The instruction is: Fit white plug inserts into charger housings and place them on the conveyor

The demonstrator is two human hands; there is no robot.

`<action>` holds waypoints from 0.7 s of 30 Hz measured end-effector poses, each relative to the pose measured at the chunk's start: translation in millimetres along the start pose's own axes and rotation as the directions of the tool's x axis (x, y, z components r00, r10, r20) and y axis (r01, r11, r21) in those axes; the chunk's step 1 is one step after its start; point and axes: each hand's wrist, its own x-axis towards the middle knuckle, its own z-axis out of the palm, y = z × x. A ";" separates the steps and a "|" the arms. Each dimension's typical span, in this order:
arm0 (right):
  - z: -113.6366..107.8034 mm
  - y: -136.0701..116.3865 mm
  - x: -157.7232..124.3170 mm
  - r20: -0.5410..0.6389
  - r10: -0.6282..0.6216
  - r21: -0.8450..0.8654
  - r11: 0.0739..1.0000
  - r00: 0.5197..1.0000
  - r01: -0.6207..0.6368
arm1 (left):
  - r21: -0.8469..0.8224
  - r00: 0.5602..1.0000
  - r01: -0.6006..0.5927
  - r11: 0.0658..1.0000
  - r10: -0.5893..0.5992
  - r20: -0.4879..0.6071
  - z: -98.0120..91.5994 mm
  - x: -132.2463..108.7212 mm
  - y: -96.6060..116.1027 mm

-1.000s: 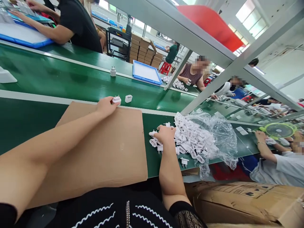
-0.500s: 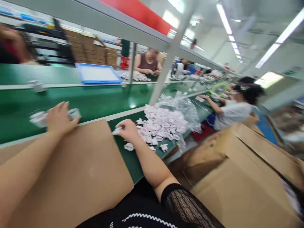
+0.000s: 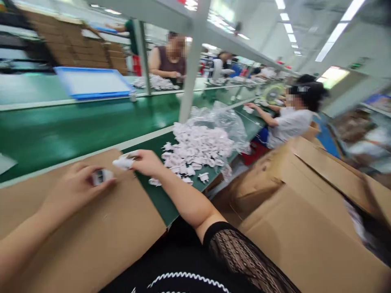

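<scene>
My left hand (image 3: 80, 182) is over a brown cardboard sheet (image 3: 106, 232), its fingers closed round a small white box-shaped housing (image 3: 104, 177) with a dark patch on its face. Close by on the right, my right hand (image 3: 148, 163) pinches a white plug piece (image 3: 123, 162) with metal showing near the fingertips. The two pieces are apart, facing each other. Beside my right forearm, a heap of white plug pieces (image 3: 203, 144) covers the green bench top (image 3: 157, 199), some with two pins visible.
A clear plastic bag (image 3: 233, 124) lies behind the heap. Past the cardboard runs a green conveyor belt (image 3: 76, 126); beyond it sits a blue-rimmed tray (image 3: 94, 83). A grey post (image 3: 191, 61) rises by the heap. Large cardboard boxes (image 3: 305, 228) stand right; co-workers sit farther off.
My left hand has come back from over the belt to the cardboard with the white housing. My right hand has moved left from the heap's edge, bringing the plug piece towards it.
</scene>
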 end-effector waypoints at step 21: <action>36.4 0.0 -36.0 0.153 -0.372 -0.265 0.877 0.916 0.401 | -0.523 0.987 0.160 0.837 -0.152 0.057 42.7 -49.3 -11.0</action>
